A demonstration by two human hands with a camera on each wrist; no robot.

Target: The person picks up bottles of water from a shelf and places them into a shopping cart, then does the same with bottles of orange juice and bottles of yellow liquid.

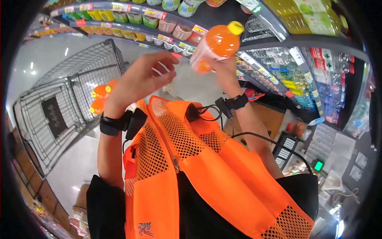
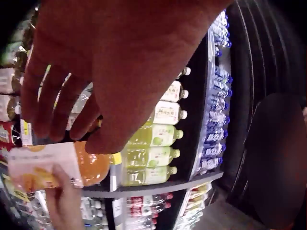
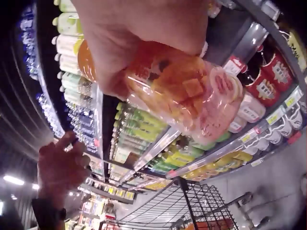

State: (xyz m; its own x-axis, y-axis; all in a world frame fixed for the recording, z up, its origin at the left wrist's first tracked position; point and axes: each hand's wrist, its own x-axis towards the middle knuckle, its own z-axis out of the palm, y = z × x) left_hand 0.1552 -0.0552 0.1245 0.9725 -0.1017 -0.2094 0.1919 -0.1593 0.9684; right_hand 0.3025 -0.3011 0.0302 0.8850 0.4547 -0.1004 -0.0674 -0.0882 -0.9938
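A large bottle of orange drink (image 1: 223, 42) with a yellow cap and pale label is in my right hand (image 1: 227, 75), which grips it around the body. The right wrist view shows the label (image 3: 192, 88) close up, with fruit pictures, under the curled right hand (image 3: 144, 28). My left hand (image 1: 143, 75) is raised to the left of the bottle, fingers spread and loosely bent, holding nothing. In the left wrist view the left hand (image 2: 115, 72) overlaps the bottle's upper side, while the right hand (image 2: 67, 203) holds it from below.
A wire shopping cart (image 1: 73, 89) stands at the left, with several orange bottles (image 1: 99, 95) at its near side. Curved drink shelves (image 1: 274, 24) run ahead and to the right, filled with bottles. A cardboard-brown box (image 1: 266, 119) sits low at the right.
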